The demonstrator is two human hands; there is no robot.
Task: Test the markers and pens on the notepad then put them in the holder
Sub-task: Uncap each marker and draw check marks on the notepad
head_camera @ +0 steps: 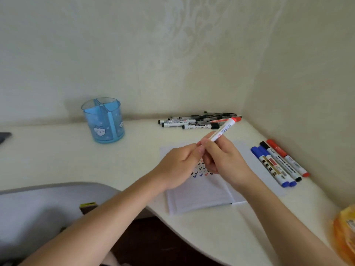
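Both forearms are seen entering from the bottom edge of the frame and converging at centre, above the notepad (pixel 201 194). The right hand (pixel 224 160) is raised clear of the paper, wrist angled inward, fingers curled round the lower part of a white marker with a red end (pixel 223 129); the marker is gripped near its lower end. The barrel is tilted, its red end pointing to the upper right, toward the corner of the desk (pixel 57 160). The left hand (pixel 178 166) is held palm inward, fingers bent and drawn together with the thumb at the marker's lower end, which is pinched there; the tip and any cap are hidden behind the fingers. The two hands are touching at the fingertips. The notepad is laid open on the desk directly under the hands, and rows of small check marks (pixel 199 172) in blue, black and red are noted on its page, partly covered by the hands. The blue holder (pixel 104 121), divided into compartments, is placed upright at left of centre, near the wall, well apart from the hands. A heap of pens and markers (pixel 197 121) is recorded at the back of the desk, right of centre. Four capped markers (pixel 278 164), two blue, one black, one red, are lined up side by side just right of the notepad. An orange packet (pixel 345 233) is cut off at the right edge.
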